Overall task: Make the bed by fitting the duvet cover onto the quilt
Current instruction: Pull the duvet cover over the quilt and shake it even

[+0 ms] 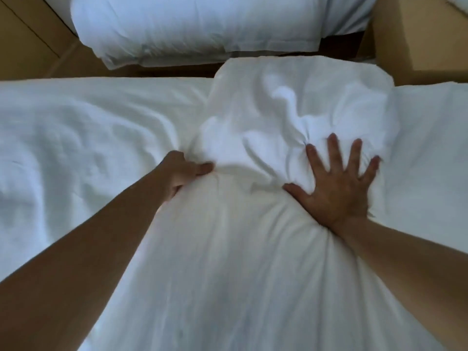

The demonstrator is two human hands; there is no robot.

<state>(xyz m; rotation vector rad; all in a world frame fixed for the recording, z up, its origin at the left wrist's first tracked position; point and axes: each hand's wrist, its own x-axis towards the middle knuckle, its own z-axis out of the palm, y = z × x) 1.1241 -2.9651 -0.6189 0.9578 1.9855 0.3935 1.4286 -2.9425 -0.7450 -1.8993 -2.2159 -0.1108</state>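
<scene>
1. Centrally, the white duvet cover [253, 249] lies bunched in a long rumpled mound across the bed [63, 127], running from the near edge to the far one.
2. Right hand [336, 188] presses flat on the mound, fingers straight and spread wide.
3. Left hand [182, 173] grips a fold at the mound's left side, fingers curled into the cloth, arm extended.
4. Beyond, a second bed [202, 29] stands apart.

Two hands, the left hand [182, 171] and the right hand [336, 183]; two beds, the near bed [76, 127] and the far bed [192, 29]; one rumpled white duvet [253, 224].
</scene>
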